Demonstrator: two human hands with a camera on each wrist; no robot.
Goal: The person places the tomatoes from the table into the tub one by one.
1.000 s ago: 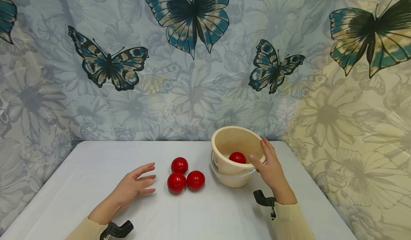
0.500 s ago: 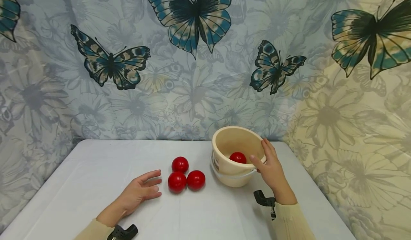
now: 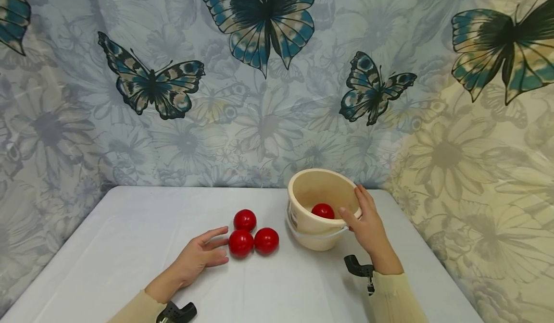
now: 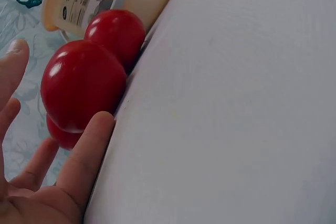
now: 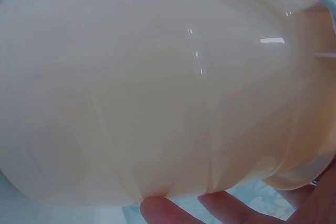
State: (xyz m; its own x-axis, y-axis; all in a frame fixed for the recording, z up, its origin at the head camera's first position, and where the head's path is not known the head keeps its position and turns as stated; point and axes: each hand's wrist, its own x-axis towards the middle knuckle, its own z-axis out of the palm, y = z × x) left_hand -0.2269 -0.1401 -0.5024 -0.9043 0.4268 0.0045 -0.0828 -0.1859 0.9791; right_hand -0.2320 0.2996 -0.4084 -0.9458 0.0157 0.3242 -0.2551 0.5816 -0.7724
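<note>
Three shiny red balls sit close together on the table: a rear ball [image 3: 245, 220], a front left ball [image 3: 241, 243] and a front right ball [image 3: 266, 241]. My left hand [image 3: 196, 260] is just left of the front left ball, fingers spread and curving slightly around its side; in the left wrist view a fingertip [image 4: 102, 121] is at the ball's edge. To the right, my right hand [image 3: 368, 229] holds a cream bucket [image 3: 309, 226] by its right side, thumb at the rim and fingers along the outside. Inside the bucket lies another red ball [image 3: 322, 211].
A white cloth covers the table [image 3: 143, 217]. Behind it hangs a butterfly-printed backdrop [image 3: 268, 135], meeting the table's far edge near the bucket. The bucket's pale handle [image 3: 318, 237] hangs down across its front. Black wrist mounts [image 3: 177, 312] sit at both cuffs.
My left hand has moved right, from well apart to right beside the front left ball. The right hand and bucket hold their place, apart from a slight shift of the head view.
</note>
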